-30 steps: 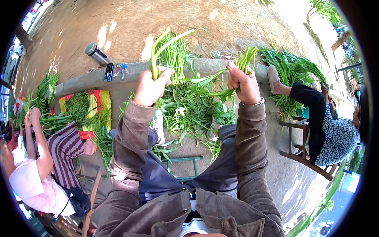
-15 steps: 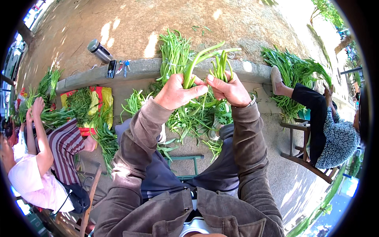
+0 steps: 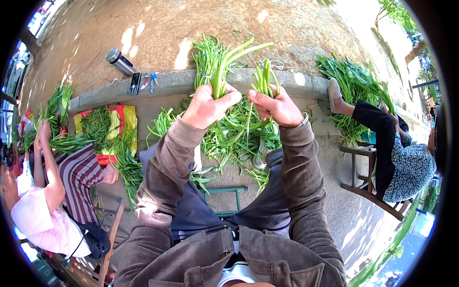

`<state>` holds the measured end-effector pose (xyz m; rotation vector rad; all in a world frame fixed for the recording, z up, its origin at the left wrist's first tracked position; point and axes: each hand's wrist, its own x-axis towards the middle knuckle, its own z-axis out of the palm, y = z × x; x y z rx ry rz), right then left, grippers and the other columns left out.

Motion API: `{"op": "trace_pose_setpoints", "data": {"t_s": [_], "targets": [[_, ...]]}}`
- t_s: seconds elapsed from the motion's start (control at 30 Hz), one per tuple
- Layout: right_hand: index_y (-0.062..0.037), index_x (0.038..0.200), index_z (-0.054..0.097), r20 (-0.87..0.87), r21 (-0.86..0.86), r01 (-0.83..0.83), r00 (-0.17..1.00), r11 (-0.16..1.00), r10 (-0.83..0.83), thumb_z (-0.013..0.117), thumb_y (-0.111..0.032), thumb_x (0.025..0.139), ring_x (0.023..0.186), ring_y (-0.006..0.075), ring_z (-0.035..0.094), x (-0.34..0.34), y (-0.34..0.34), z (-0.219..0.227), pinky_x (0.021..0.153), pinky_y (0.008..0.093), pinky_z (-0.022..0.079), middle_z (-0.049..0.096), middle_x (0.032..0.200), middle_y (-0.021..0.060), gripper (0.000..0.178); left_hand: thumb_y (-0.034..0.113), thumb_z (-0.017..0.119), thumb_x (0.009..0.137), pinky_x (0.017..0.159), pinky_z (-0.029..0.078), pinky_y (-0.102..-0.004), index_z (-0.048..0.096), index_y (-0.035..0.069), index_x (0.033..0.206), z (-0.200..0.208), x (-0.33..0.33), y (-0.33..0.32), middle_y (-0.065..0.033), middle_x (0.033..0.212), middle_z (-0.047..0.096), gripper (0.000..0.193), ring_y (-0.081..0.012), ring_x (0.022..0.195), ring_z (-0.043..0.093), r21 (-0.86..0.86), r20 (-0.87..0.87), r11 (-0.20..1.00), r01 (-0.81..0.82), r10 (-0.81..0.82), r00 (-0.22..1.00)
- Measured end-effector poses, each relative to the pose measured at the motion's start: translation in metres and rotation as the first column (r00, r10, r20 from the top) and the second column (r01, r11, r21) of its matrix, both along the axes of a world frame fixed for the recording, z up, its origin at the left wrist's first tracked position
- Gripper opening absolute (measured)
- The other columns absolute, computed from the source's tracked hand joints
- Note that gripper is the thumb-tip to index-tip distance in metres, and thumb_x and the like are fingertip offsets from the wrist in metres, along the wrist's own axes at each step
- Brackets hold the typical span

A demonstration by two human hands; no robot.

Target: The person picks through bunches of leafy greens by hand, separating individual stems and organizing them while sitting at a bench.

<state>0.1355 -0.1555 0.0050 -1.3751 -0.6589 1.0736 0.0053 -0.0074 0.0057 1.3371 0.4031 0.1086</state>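
My left hand (image 3: 206, 106) is closed round long pale-green vegetable stems (image 3: 221, 76), whose tops curve away to the upper right. A shorter bunch of green stems (image 3: 263, 79) stands up out of my right hand (image 3: 277, 106), with one thin stem trailing below the fingers. The two hands are a small distance apart, thumbs toward each other. Beneath them, between my feet, lies a loose heap of leafy greens (image 3: 234, 138). Just behind my left hand, a thick bundle of stems (image 3: 206, 60) leans on the stone kerb (image 3: 177, 82).
On the kerb are a mobile phone (image 3: 135, 83) and keys (image 3: 152, 82), with a steel flask (image 3: 121, 62) behind. At left a seated person (image 3: 48, 205) handles greens near a red-yellow sack (image 3: 129, 115). Another person (image 3: 409, 167) sits at right by a big green pile (image 3: 351, 91).
My left hand has shifted left and slightly down with its stems, widening the gap to my right hand. The right hand has barely moved. The person at right has lowered their greens.
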Motion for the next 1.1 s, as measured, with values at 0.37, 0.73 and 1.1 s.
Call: {"op": "trace_pose_setpoints", "data": {"t_s": [0.37, 0.73, 1.1], "targets": [[-0.004, 0.074, 0.061, -0.019, 0.007, 0.174, 0.985, 0.985, -0.174, 0.055, -0.02, 0.086, 0.052, 0.0083, 0.055, 0.005, -0.005, 0.009, 0.045, 0.0202, 0.04, 0.06, 0.062, 0.0025, 0.021, 0.055, 0.029, 0.091, 0.04, 0.03, -0.0187, 0.057, -0.002, 0.102, 0.008, -0.004, 0.01, -0.0015, 0.067, 0.05, 0.064, -0.0041, 0.043, 0.035, -0.243, -0.046, 0.97, -0.023, 0.012, 0.999], [-0.0032, 0.088, 0.063, 0.025, 0.003, 0.127, 0.992, 0.992, -0.127, 0.063, -0.018, 0.082, 0.049, 0.0027, 0.047, -0.026, 0.021, 0.009, 0.042, 0.0178, 0.033, 0.064, 0.07, 0.0037, 0.016, 0.054, 0.027, 0.091, 0.043, 0.035, -0.0201, 0.054, -0.001, 0.105, 0.0, 0.001, -0.001, -0.0076, 0.07, 0.056, 0.063, -0.0079, 0.048, 0.043, -0.09, -0.084, 0.995, 0.052, -0.06, 0.995], [-0.003, 0.087, 0.061, -0.14, 0.041, 0.352, 0.929, 0.935, -0.343, 0.065, -0.019, 0.079, 0.046, 0.0048, 0.041, -0.007, 0.014, 0.002, 0.043, 0.0202, 0.032, 0.049, 0.058, -0.003, 0.018, 0.055, 0.032, 0.09, 0.052, 0.045, -0.0232, 0.056, -0.002, 0.103, 0.001, -0.004, 0.004, -0.0087, 0.073, 0.058, 0.063, -0.012, 0.057, 0.055, -0.071, -0.139, 0.997, 0.009, -0.019, 0.99]]}}
